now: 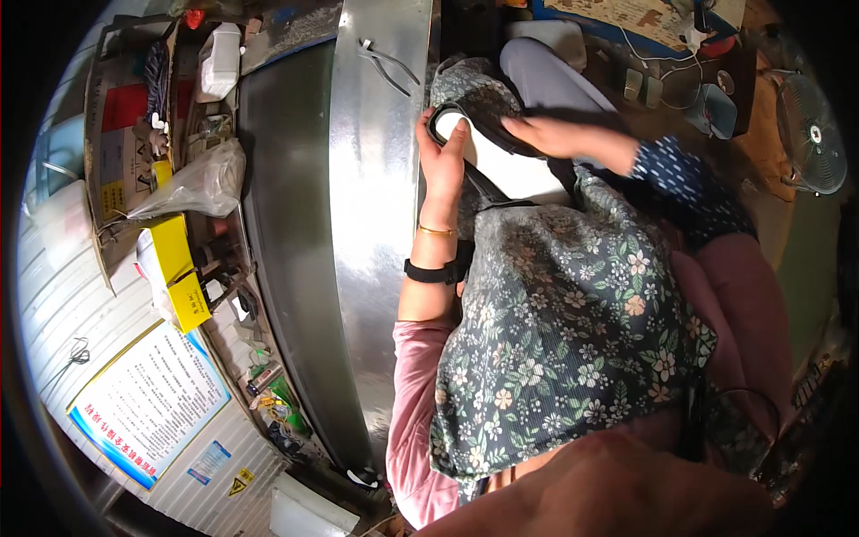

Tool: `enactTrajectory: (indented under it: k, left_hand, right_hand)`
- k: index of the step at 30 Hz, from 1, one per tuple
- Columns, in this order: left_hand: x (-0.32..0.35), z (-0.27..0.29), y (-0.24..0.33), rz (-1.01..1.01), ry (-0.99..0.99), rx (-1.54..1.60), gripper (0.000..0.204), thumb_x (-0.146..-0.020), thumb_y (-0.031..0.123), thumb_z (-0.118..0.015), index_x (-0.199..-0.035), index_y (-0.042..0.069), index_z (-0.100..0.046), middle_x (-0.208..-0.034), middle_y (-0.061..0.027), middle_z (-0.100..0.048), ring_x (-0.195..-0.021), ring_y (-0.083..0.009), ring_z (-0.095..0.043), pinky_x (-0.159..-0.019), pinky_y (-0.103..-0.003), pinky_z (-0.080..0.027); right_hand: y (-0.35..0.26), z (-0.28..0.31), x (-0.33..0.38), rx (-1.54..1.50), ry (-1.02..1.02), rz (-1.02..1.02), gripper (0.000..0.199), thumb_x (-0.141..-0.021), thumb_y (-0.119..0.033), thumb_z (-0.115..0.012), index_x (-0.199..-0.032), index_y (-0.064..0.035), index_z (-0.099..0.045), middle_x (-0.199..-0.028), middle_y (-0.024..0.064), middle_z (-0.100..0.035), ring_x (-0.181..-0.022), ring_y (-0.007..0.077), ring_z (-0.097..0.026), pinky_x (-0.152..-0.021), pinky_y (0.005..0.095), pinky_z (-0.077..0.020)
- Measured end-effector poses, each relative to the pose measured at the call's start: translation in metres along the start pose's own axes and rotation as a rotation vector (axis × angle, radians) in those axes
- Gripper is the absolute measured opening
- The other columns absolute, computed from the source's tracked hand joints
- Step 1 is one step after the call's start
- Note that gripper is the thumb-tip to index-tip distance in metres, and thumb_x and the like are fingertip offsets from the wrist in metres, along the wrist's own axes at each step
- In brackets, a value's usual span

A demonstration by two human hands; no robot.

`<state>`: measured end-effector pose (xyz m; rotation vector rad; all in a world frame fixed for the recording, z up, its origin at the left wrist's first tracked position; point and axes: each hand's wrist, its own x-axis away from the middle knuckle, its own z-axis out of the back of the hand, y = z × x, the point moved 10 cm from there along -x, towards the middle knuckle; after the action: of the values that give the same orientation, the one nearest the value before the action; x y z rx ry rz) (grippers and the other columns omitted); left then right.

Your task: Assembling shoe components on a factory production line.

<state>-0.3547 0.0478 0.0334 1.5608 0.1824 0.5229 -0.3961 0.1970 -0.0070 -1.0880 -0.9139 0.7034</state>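
White shoe upper (506,161) with black trim lies on the lap beside the steel bench (371,206); left hand (443,157) grips its end, right hand (550,134) presses flat, seemingly mid-work.

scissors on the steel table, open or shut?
Open. The scissors lie flat on the steel table, their two thin arms spread apart in a V, beyond the left hand, which touches a white piece.

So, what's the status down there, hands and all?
Left hand gripping white piece with black strap. Right hand flat on top. Scissors lie apart on metal table.
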Motion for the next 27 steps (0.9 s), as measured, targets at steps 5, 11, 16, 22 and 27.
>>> enactTrajectory:
  k: [5, 11, 16, 22, 27]
  left_hand:
    - [-0.001, 0.006, 0.02, -0.003, 0.047, 0.024, 0.048, -0.089, 0.011, -0.065, -0.131, 0.001, -0.046, -0.115, -0.0113, -0.06, -0.098, -0.0187, -0.059, -0.087, -0.029, -0.048]
    - [0.014, 0.026, -0.038, 0.149, 0.198, 0.475, 0.056, -0.104, 0.041, -0.033, -0.139, -0.002, -0.044, -0.139, -0.0141, -0.05, -0.127, -0.0239, -0.048, -0.107, -0.036, -0.037]
    - [0.01, 0.052, 0.046, 0.001, 0.325, -1.43, 0.048, -0.099, 0.031, -0.034, -0.077, 0.002, -0.066, -0.069, -0.021, -0.067, -0.064, -0.0411, -0.066, -0.062, -0.049, -0.053]
    - [-0.032, 0.049, 0.045, -0.012, 0.024, -1.493, 0.053, -0.101, 0.037, -0.032, -0.085, 0.002, -0.069, -0.081, -0.0222, -0.069, -0.079, -0.0415, -0.067, -0.072, -0.047, -0.053]
    - [0.014, 0.076, -0.019, 0.085, -0.036, -0.654, 0.061, -0.103, 0.044, -0.028, -0.12, -0.006, -0.058, -0.107, -0.0352, -0.06, -0.108, -0.0487, -0.055, -0.093, -0.048, -0.044]
  right_hand:
    - [-0.025, -0.015, 0.02, 0.171, 0.087, -0.048, 0.07, -0.102, -0.047, -0.037, -0.15, 0.001, -0.02, -0.147, 0.027, -0.035, -0.136, 0.0383, -0.036, -0.11, 0.0385, -0.0318]
    - [-0.029, -0.027, -0.017, 0.002, 0.194, 0.065, 0.071, -0.102, -0.044, -0.039, -0.149, 0.0056, -0.018, -0.148, 0.0295, -0.033, -0.139, 0.0359, -0.033, -0.113, 0.0367, -0.0287]
    - [-0.075, -0.046, -0.02, 0.331, 0.125, -0.038, 0.076, -0.101, -0.042, -0.039, -0.149, 0.0071, -0.006, -0.143, 0.0374, -0.032, -0.129, 0.0487, -0.04, -0.108, 0.0455, -0.035]
    - [-0.058, -0.04, -0.039, 0.2, 0.266, -0.089, 0.08, -0.099, -0.046, -0.044, -0.148, 0.0079, -0.012, -0.142, 0.0358, -0.035, -0.128, 0.0456, -0.043, -0.108, 0.042, -0.0354]
    - [-0.029, -0.036, -0.041, -0.032, 0.289, -0.012, 0.076, -0.1, -0.045, -0.039, -0.148, 0.0086, -0.015, -0.148, 0.033, -0.029, -0.139, 0.0414, -0.03, -0.114, 0.0395, -0.0258]
